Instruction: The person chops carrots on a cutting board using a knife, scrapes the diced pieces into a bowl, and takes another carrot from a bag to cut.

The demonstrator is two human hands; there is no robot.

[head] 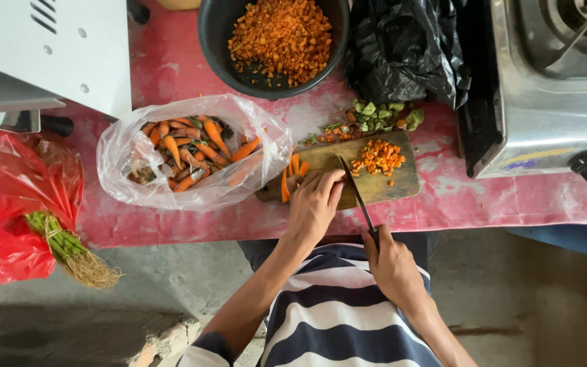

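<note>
On the board (375,185), left hand (314,204) presses flat on carrot strips (292,173) just left of the knife (356,194), which the right hand (392,265) grips.

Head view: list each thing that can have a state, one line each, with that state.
Left hand: pressing carrot strips on the cutting board.
Right hand: gripping the knife.
Knife: blade resting on the board.
Clear bag: open, holding whole carrots.
Black bowl: partly filled with diced carrot.
Board: small diced pile on it.
</note>
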